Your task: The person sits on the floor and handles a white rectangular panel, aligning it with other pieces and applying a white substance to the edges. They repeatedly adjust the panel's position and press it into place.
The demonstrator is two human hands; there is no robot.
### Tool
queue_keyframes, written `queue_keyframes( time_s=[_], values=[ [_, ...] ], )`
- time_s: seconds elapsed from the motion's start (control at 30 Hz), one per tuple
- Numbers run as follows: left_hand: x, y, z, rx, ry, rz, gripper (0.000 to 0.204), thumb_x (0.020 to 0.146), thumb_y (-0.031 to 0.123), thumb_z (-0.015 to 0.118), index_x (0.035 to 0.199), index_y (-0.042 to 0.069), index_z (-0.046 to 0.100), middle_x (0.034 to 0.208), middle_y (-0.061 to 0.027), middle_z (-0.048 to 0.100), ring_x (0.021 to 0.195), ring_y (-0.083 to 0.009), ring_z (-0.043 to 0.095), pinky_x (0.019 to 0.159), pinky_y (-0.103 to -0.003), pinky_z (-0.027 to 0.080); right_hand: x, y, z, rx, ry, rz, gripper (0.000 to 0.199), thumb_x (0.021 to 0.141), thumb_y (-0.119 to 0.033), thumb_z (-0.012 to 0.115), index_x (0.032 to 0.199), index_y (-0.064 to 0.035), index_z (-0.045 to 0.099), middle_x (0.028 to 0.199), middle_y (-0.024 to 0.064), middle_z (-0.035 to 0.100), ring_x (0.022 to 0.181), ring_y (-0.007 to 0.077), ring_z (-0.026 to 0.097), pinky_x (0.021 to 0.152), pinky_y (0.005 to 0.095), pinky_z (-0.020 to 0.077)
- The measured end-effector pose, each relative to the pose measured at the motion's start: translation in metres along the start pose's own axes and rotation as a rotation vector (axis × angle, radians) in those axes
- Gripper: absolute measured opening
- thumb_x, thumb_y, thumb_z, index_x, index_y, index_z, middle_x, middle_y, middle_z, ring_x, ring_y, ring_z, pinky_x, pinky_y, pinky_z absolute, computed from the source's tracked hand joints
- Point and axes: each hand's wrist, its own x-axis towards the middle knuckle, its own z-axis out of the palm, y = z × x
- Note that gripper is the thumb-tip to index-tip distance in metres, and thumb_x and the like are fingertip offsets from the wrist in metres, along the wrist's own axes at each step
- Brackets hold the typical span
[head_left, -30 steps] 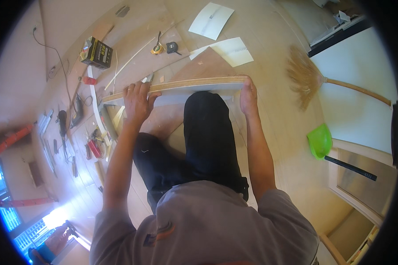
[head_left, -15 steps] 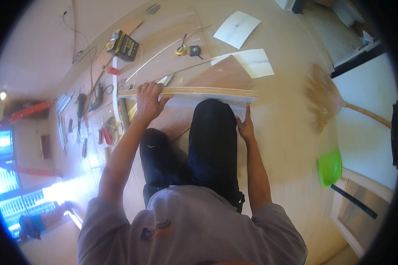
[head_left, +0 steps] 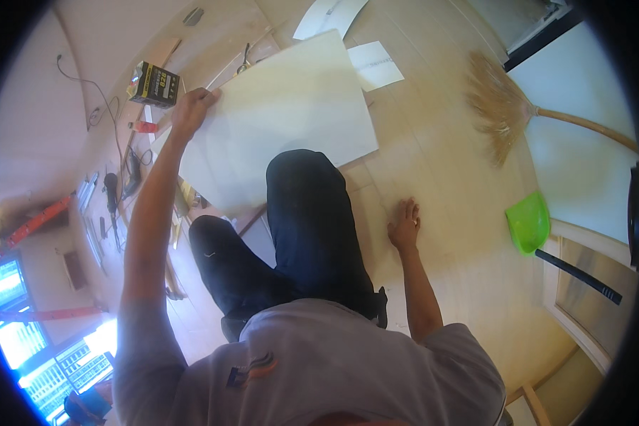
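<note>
A large white board point(head_left: 284, 117) spreads out in front of my knees, its broad white face turned up toward me. My left hand point(head_left: 193, 112) is closed over its upper left edge, thumb on the white face. My right hand point(head_left: 405, 226) is off the board, low over the floor to the right of my knee, fingers loosely apart and nothing in them. My raised knee comes up against the near part of the board and covers some of it. The board hides most of what lies beneath it.
Beyond the left hand stand a black and yellow box point(head_left: 153, 85) and a small red bottle point(head_left: 143, 127). Corded power tools point(head_left: 111, 188) lie at left. White paper sheets point(head_left: 376, 65) lie past the board. A straw broom point(head_left: 500, 106) and green dustpan point(head_left: 529, 224) are at right.
The board has tipped from standing on edge to showing its full white face. My right hand has let go and moved down and right; my left hand has moved up and left with the board.
</note>
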Motion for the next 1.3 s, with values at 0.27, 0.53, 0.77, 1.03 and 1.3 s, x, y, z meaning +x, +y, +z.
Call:
queue_keyframes(
  time_s=[0.27,0.53,0.77,1.03,1.3],
  values=[
    [0.054,-0.098,0.13,-0.103,-0.029,-0.326,0.069,0.09,0.059,0.061,0.119,-0.003,0.069,0.12,-0.0226,0.067,0.114,-0.0349,0.062,0.099,-0.043,0.045,0.003,0.007,-0.008,0.171,-0.1,-0.051,0.088,0.079,-0.019,0.071,0.156,-0.0075,0.03,0.167,0.0207,0.012,0.152,0.0451,0.013,0.119,0.0557,0.0267],
    [0.102,-0.152,0.152,-0.127,0.141,-0.042,0.047,0.091,0.046,0.067,0.109,0.003,0.074,0.101,-0.0126,0.073,0.096,-0.0229,0.066,0.088,-0.037,0.049,0.011,0.006,-0.011,0.155,-0.171,-0.113,0.085,0.083,-0.024,0.07,0.156,-0.0068,0.028,0.166,0.0215,0.01,0.151,0.0471,0.014,0.117,0.0573,0.0302],
    [0.043,-0.161,0.171,0.273,0.097,0.067,0.05,0.095,0.048,0.057,0.125,0.009,0.066,0.126,-0.0181,0.066,0.119,-0.0366,0.061,0.102,-0.047,0.046,0.034,-0.02,-0.009,0.185,-0.007,0.002,0.064,0.088,-0.024,0.066,0.145,-0.0028,0.045,0.156,0.0247,0.036,0.142,0.0475,0.034,0.111,0.0519,0.039],
    [-0.136,-0.198,0.258,0.235,-0.287,-0.229,0.106,0.082,0.044,0.079,0.158,0.003,0.019,0.162,-0.0322,0.011,0.149,-0.0494,0.019,0.115,-0.061,0.03,0.123,-0.261,0.034,0.091,0.185,-1.012,0.057,0.1,-0.039,0.045,0.146,-0.0059,0.047,0.159,0.0163,0.037,0.149,0.0374,0.03,0.121,0.0538,0.021],
    [-0.143,-0.192,0.286,0.403,-0.222,-0.216,0.099,0.093,0.048,0.062,0.154,-0.011,0.012,0.158,-0.04,0.01,0.147,-0.0536,0.019,0.116,-0.058,0.028,0.156,-0.274,0.018,-0.039,0.138,-1.021,0.063,0.099,-0.049,0.049,0.152,-0.017,0.041,0.164,0.0084,0.027,0.152,0.033,0.021,0.12,0.0617,0.0171]
  ],
)
